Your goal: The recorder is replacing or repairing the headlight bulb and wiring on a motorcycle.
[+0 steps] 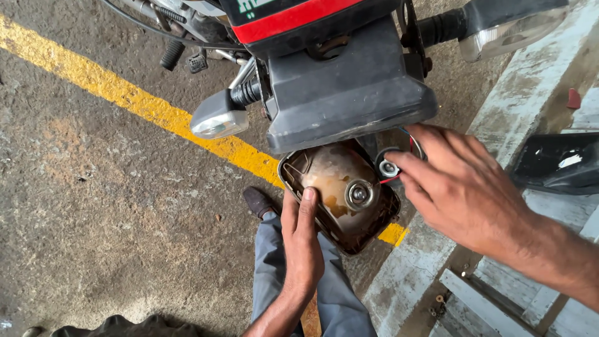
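Tail-lamp housing, lens off, hangs under motorcycle's rear fender. Left hand steadies its lower edge, fingers flat, gripping nothing. Right hand half-open, fingertips on bulb socket.

The left hand reaches up, fingers straight and together. The right hand stretches leftward, fingers loosely spread.

Site reads to me as a motorcycle repair yard or garage forecourt. Evidence I note: rough, stained grey concrete floor with a painted yellow lane stripe; rear of a black-and-red motorcycle; worn whitish concrete kerb.
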